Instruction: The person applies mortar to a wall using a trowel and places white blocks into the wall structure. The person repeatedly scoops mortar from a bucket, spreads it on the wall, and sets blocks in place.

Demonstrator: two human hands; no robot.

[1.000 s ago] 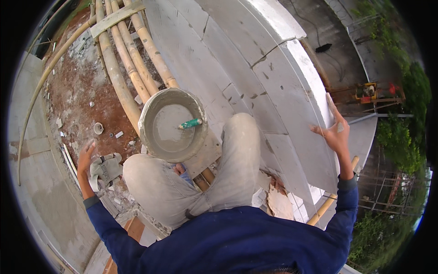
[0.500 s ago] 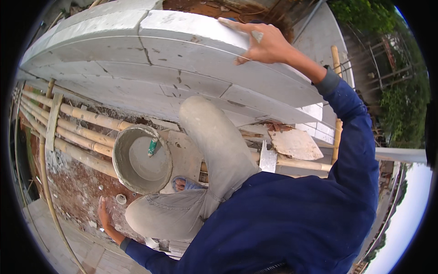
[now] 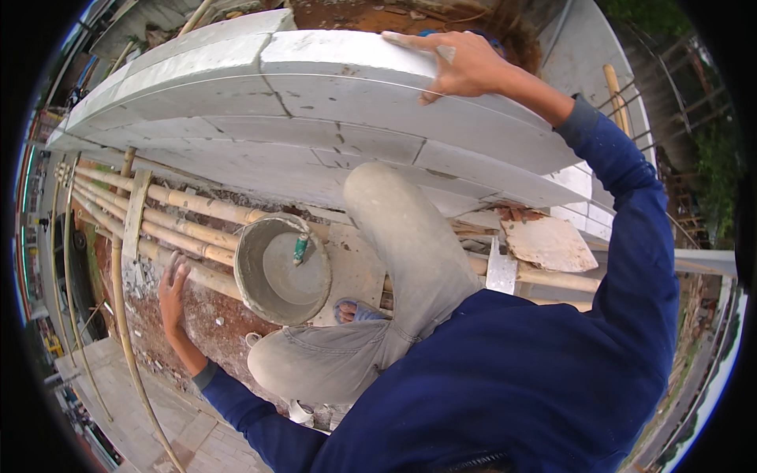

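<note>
Right hand (image 3: pixel 457 63) has shifted up to lie flat and open on the top white block (image 3: pixel 347 59), while the left hand (image 3: pixel 172 296) stays spread, gripping nothing, by the bamboo poles (image 3: pixel 189 205), so he's bracing.

Bamboo scaffold (image 3: pixel 189 206) carries a mortar bucket (image 3: pixel 280 270).

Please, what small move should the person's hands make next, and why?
Probably the left hand, flat on the rubble beside the bamboo poles, should reach to the trowel handle in the mortar bucket, while the right hand steadies on the top white block.
</note>
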